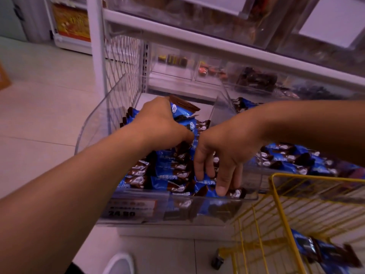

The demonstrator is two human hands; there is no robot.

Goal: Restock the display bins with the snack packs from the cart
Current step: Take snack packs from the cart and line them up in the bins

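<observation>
1. While the left hand [162, 123] grips a bunch of packs [182, 111] over the bin [94, 123], lower them toward the bare floor at 12 o'clock, where there is room
2. Use the right hand [221, 155], fingers straight and pressing on the front row [177, 177] at 6 o'clock, to hold that row flat
3. Set new packs label-up, matching the rows
4. More packs wait in the cart [280, 196] at 4 o'clock
</observation>
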